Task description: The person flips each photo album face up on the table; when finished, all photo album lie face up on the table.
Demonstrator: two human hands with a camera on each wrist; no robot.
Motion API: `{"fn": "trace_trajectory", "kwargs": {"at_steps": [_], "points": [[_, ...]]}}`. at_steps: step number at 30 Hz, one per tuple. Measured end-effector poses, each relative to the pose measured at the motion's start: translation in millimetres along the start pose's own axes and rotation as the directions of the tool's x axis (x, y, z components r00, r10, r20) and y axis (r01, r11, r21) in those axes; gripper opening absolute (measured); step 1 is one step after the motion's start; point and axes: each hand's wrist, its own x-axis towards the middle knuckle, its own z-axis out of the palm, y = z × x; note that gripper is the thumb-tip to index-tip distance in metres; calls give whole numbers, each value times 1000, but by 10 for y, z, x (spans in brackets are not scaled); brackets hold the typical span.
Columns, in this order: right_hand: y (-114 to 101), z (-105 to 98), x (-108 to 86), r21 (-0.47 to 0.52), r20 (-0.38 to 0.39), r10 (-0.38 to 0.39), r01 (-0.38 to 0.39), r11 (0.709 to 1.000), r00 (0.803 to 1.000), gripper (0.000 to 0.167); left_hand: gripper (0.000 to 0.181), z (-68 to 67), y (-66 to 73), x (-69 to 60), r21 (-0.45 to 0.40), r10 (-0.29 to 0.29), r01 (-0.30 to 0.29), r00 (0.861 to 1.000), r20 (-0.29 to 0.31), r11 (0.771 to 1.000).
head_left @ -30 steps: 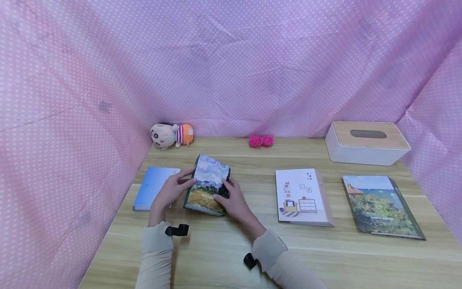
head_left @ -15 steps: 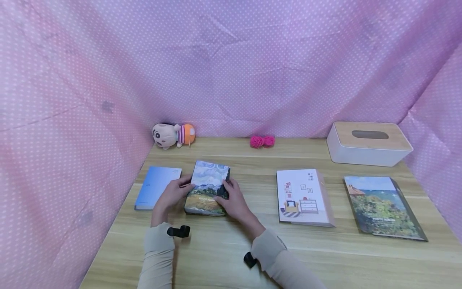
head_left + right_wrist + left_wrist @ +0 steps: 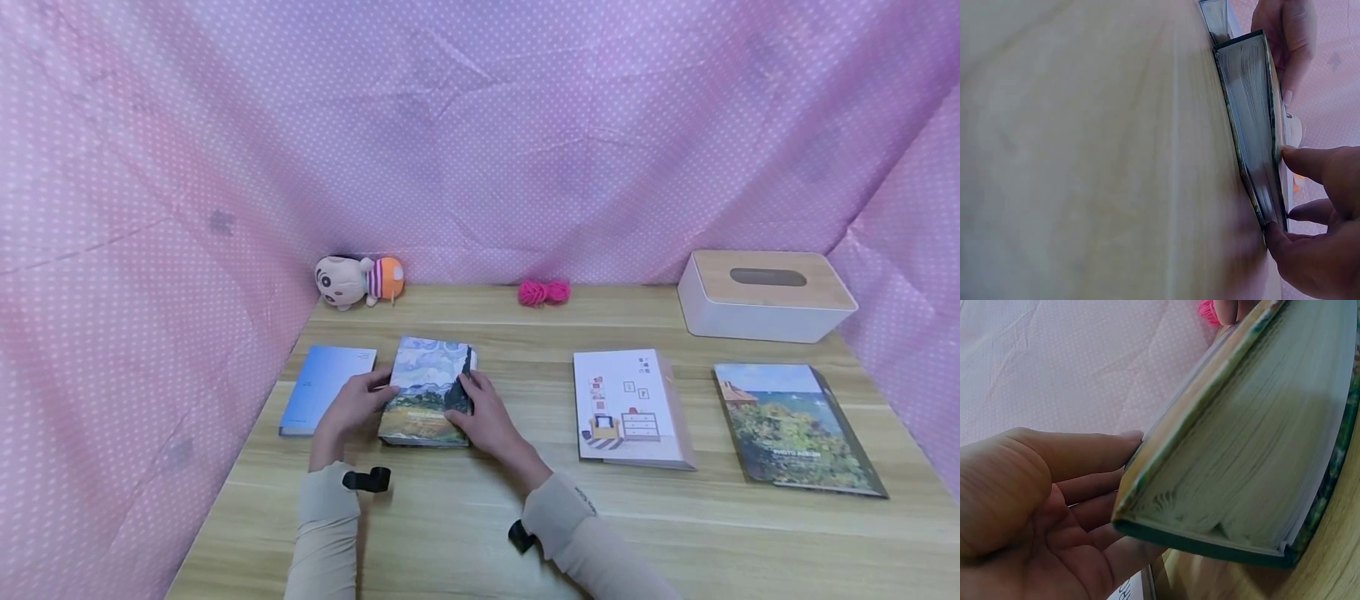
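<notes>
Just right of the blue book [image 3: 324, 389], the album [image 3: 426, 393] lies face up on the table [image 3: 442, 533], our left hand [image 3: 356, 408] pinching its spine side and our right hand [image 3: 491, 420] gripping the opposite edge. We judge its placing nearly done, with only our release left; the white book [image 3: 617, 396] lies well apart, untouched.

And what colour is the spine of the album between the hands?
Dark green; the spine shows best in the left wrist view.
</notes>
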Motion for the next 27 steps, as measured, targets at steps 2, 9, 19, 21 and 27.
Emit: {"fn": "trace_trajectory", "kwargs": {"at_steps": [2,9,19,21,27], "points": [[2,-4,0,-16,7,-2,2,1000,1000,69,51,-8,-12,-5,6,11,-11,1000,-1,1000],[-2,-8,-2,-29,34,29,-28,999,999,68,52,-3,-18,-10,12,12,-12,1000,-2,1000],[-20,-48,-33,2,33,32,-32,999,999,63,50,21,154,-24,141,-37,41,999,-31,989],[-45,-99,-50,27,36,38,-39,999,999,60,50,24,239,-41,175,-42,51,998,-56,983],[-132,-363,-92,74,7,-1,1,997,1000,48,50,84,527,-62,246,35,9,984,-177,969]]}}
